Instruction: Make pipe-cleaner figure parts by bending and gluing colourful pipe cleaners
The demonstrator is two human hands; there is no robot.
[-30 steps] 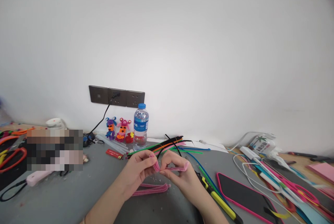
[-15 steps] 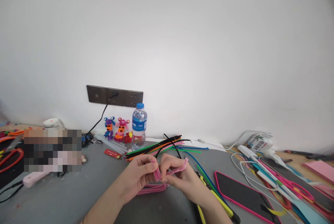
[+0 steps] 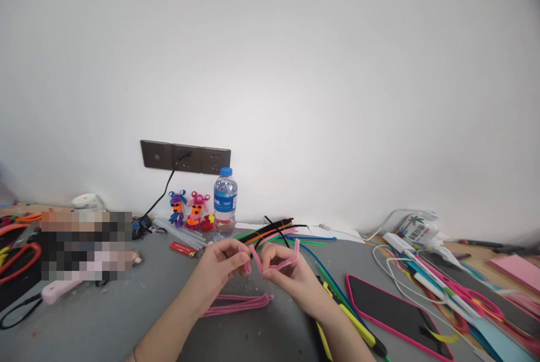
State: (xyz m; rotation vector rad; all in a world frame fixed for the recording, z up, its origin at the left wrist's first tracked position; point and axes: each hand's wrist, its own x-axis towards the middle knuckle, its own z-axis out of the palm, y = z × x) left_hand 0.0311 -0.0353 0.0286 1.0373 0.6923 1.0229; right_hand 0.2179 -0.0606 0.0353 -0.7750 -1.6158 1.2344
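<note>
Between thumb and fingers my left hand (image 3: 225, 263) pinches a short bent piece of pink pipe cleaner (image 3: 246, 261). Close to its right, my right hand (image 3: 287, 277) grips another pink pipe cleaner (image 3: 289, 262), bent into a zigzag, with one end rising past the fingertips and the other standing up over the knuckles. A small gap separates the two hands. Below them, a looped bundle of pink pipe cleaners (image 3: 240, 304) lies on the grey mat (image 3: 139, 317); its left end is hidden behind my left forearm.
A water bottle (image 3: 225, 204) stands behind my hands, beside small pipe-cleaner figures (image 3: 194, 209). Black and coloured pipe cleaners (image 3: 270, 230) lie behind. On the right are a pink-edged phone (image 3: 392, 314), a yellow cutter (image 3: 358, 325), cables and pink scissors (image 3: 476, 300). Blurred-out items fill the left.
My hands have moved slightly apart. The right pink pipe cleaner now shows a bent end between them, and more of the looped bundle below is visible.
</note>
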